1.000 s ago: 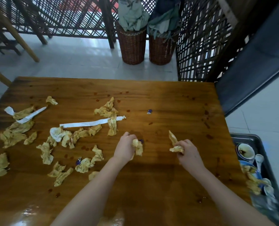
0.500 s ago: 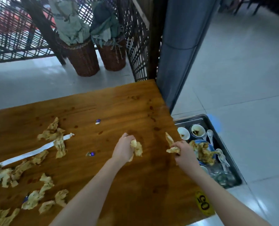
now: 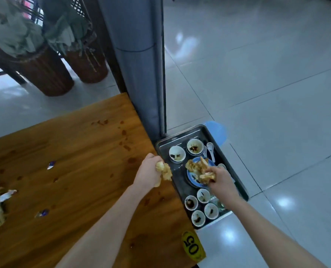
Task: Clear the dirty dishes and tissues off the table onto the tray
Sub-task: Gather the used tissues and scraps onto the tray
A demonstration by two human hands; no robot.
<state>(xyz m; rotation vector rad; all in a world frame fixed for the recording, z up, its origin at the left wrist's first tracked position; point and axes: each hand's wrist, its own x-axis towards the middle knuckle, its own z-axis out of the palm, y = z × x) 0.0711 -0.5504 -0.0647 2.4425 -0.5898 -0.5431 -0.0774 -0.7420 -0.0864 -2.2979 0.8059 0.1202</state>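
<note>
Tissue wads [image 3: 164, 170] are clutched: left hand [image 3: 148, 172] at the surface [image 3: 74, 151] edge, right hand [image 3: 219, 178] over the tray [image 3: 180, 136]. Let go early, the left one probably gets dropped on the floor [image 3: 276, 93].

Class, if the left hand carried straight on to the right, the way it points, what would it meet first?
Likely the metal tray, at its near rim; how high the left hand rides above it is unclear.

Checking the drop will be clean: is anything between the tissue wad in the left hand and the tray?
Nothing visible. The left hand grips the tissue wad at the table edge, beside the tray. There, small bowls and the right hand, gripping another tissue, crowd it.
</note>
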